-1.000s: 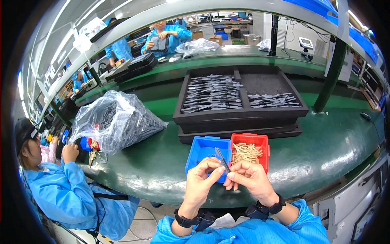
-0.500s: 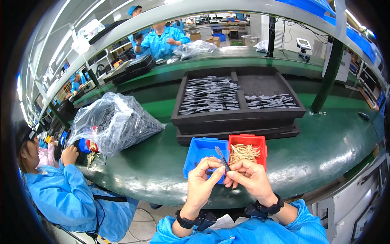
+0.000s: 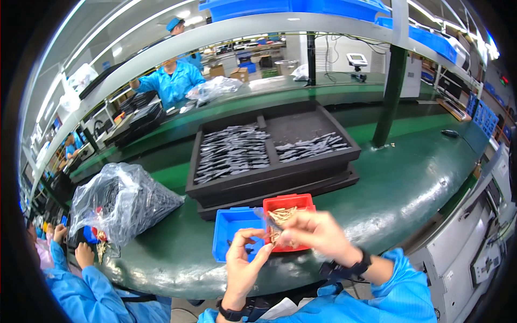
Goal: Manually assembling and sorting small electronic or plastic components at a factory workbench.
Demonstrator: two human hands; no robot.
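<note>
My right hand [image 3: 320, 234], smeared by motion, pinches a slim dark pen-like part [image 3: 273, 222] that points up and away over the bins. Close beside it my left hand [image 3: 242, 264] has thumb and forefinger curled toward each other; what they hold, if anything, is too small to make out. Beneath the hands, a blue bin [image 3: 223, 232] contains a few small dark pieces. Touching its right side is a red bin [image 3: 307, 201] with many thin brass-coloured pieces [image 3: 284, 214], partly covered by my right hand.
Beyond the bins, a black two-compartment tray [image 3: 280, 171] holds rows of slim dark parts [image 3: 234, 153]. A clear plastic bag [image 3: 126, 202] of dark parts lies left. A green post [image 3: 390, 99] stands right. A co-worker's hand [image 3: 84, 254] is at far left.
The view has swung right, so the tray and bins sit further left. My right hand has risen away from the left, taking the dark part from between both hands.
</note>
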